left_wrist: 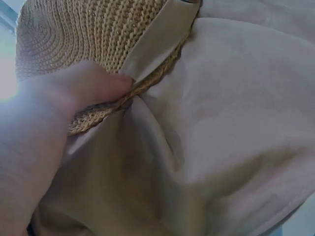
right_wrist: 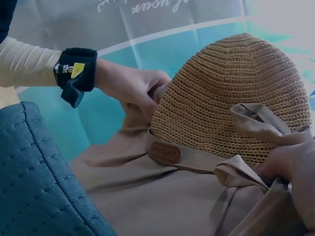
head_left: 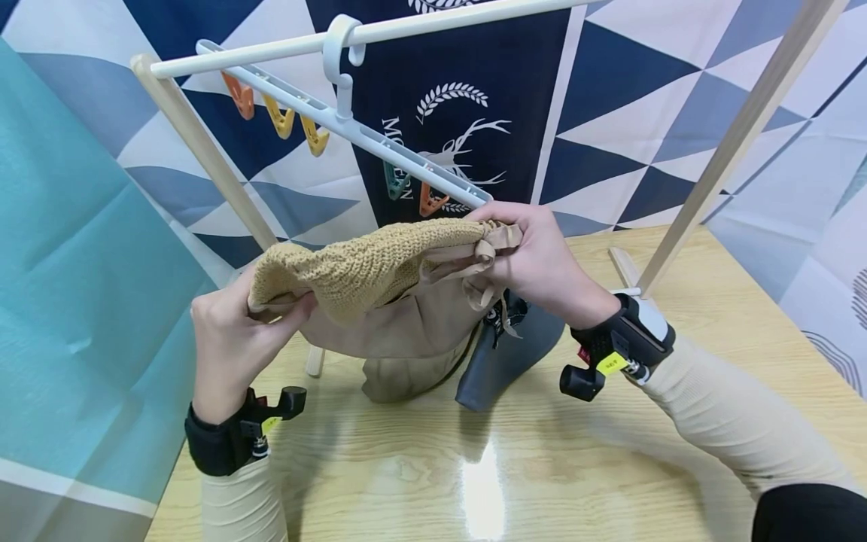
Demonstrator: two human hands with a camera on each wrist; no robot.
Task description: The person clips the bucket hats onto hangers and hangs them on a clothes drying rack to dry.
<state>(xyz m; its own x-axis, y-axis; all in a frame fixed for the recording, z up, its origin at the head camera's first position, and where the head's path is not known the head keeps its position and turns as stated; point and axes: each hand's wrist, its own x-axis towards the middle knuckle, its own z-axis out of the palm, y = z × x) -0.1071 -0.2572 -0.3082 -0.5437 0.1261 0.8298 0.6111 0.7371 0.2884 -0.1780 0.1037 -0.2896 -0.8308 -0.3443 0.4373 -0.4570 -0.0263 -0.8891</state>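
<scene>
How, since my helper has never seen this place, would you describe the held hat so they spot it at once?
Find the white rail above the wooden table. Below the blue hanger hooked on it, the left hand and right hand hold the hat. Its tan woven crown, beige fabric brim and oval brown label set it apart from the dark grey item behind it.

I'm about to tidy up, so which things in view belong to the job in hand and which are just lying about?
Apparently part of the job:
woven hat, held by the left hand and right hand
clip hanger, probably

Seemingly just around:
grey item, partly hidden, role unclear
teal cloth
patterned backdrop
</scene>
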